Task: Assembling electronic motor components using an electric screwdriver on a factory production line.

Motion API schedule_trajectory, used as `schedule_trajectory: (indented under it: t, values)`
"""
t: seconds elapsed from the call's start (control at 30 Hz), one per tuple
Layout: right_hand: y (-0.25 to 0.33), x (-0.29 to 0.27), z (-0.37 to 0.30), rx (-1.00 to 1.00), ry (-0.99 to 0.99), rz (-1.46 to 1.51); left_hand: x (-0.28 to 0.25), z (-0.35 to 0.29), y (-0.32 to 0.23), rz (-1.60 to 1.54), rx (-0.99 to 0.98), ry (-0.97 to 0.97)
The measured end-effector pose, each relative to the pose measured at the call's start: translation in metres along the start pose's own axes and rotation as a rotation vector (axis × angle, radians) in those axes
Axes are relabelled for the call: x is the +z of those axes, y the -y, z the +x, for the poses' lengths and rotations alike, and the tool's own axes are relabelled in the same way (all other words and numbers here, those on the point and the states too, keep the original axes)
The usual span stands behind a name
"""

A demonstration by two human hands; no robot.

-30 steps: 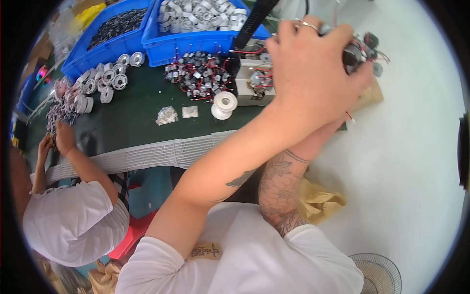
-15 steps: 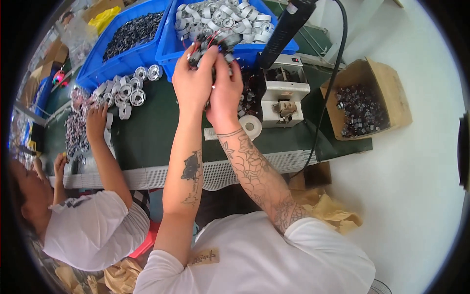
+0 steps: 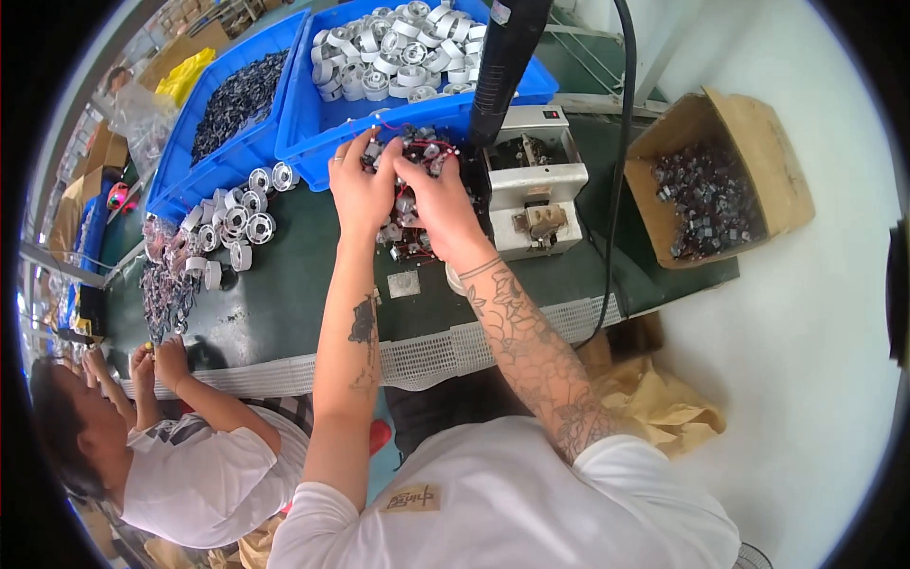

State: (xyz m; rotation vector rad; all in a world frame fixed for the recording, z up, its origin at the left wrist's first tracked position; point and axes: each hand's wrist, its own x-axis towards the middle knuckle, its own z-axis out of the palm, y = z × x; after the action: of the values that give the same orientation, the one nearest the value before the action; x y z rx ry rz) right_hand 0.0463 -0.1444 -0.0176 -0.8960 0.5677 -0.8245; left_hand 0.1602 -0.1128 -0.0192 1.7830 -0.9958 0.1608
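Both my hands are low over a heap of small motors with red wires and white connectors, just in front of a blue bin. On the heap's left edge lies my left hand, its fingers apart and thumb turned inward. My right hand is spread along the right edge, its thumb close to the left one. Loose motors and wires show between the hands and past the fingertips. My fingers partly cover the parts touching them.
Behind stands the blue bin of white rims; another holds black pieces. To the right are a white bench machine, an upright black tube, a cable and a carton. At left a co-worker handles wired parts.
My hands have come down and parted with the clump of motors, which now spreads over the heap. The co-worker's hands have drawn back toward the table edge. The view has shifted slightly.
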Motion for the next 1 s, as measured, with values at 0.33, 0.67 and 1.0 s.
schedule_trajectory:
  t: [0.33, 0.67, 1.0]
  values:
    - [0.014, -0.016, -0.018, -0.189, 0.035, -0.178, -0.015, -0.042, 0.013, 0.118, 0.134, -0.078]
    - [0.021, -0.044, -0.084, -0.395, 0.088, -0.610, 0.011, -0.055, 0.029, 0.435, 0.332, -0.138]
    - [0.118, -0.157, -0.186, 0.003, 0.745, -0.467, -0.009, -0.091, -0.002, 0.557, 0.326, 0.068]
